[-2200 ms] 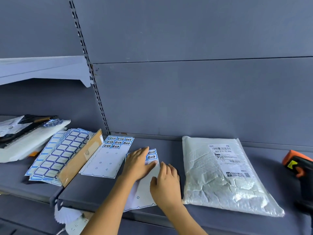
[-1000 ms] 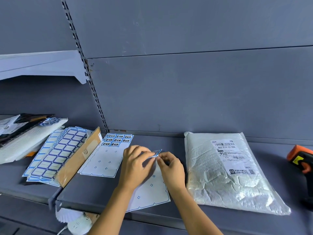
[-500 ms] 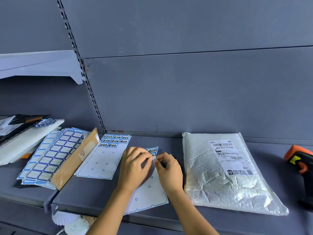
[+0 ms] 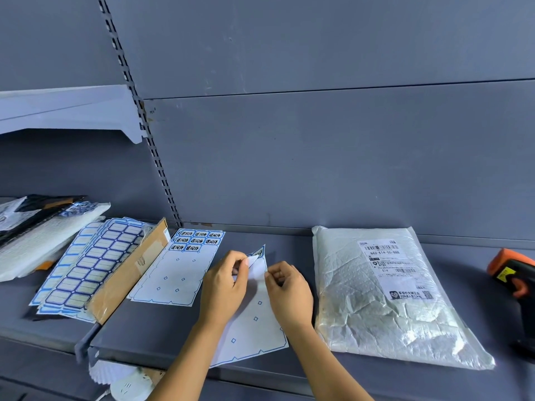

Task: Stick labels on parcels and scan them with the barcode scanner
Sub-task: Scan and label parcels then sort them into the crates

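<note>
Grey shelf (image 4: 173, 337); parcel label (image 4: 388, 264) seemingly "862-E14-00-888"; left hand (image 4: 224, 287) and right hand (image 4: 289, 290), fingers clamped on sticker sheet (image 4: 254, 322).

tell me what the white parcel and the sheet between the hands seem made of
White parcel: probably thin plastic film over bubble padding; glossy, wrinkled, dimpled. Label sheet: looks like smooth coated paper backing; lies flat, top corner bending up.

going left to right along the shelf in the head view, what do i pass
stack of white mailers → blank blue label sheets → cardboard piece → printed label sheet → left hand → right hand → white parcel → orange barcode scanner; both hands pinch a nearly used-up label sheet, left out of the order
</note>
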A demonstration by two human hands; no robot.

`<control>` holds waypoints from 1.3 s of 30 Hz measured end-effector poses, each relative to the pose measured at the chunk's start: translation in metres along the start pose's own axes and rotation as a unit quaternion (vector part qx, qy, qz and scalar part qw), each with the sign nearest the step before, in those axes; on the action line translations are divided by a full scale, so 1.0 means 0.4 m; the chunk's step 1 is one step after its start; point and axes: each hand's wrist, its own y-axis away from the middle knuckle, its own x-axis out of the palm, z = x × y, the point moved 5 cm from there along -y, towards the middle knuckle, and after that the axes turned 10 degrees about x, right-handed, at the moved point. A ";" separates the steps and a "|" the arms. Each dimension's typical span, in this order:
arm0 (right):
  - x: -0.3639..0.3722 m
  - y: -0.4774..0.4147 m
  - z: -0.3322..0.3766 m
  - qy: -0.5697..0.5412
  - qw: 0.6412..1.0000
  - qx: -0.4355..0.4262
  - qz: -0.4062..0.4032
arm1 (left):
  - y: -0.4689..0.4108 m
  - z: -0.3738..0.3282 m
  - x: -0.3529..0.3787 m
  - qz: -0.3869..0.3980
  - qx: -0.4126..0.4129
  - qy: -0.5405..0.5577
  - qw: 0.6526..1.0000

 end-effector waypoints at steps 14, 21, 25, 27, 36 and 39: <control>-0.003 -0.001 -0.004 -0.037 0.999 0.014 -0.019 | 0.010 0.017 -0.007 -0.042 -0.049 0.032 0.997; -0.031 0.020 0.021 -0.196 0.976 0.086 0.028 | -0.007 -0.059 -0.007 -0.067 0.173 -0.163 0.969; -0.020 0.017 0.022 -0.297 0.930 0.203 0.073 | 0.003 -0.086 0.014 -0.039 0.239 -0.177 0.954; -0.027 0.012 0.022 -0.298 0.927 0.212 0.082 | 0.008 -0.093 0.017 -0.024 0.261 -0.173 0.950; -0.267 -0.015 0.056 -0.157 0.985 0.050 -0.049 | -0.033 -0.134 0.043 0.055 0.247 -0.071 0.965; -0.421 -0.042 0.032 -0.041 0.989 0.005 -0.143 | -0.083 -0.207 0.102 0.140 0.264 -0.045 0.953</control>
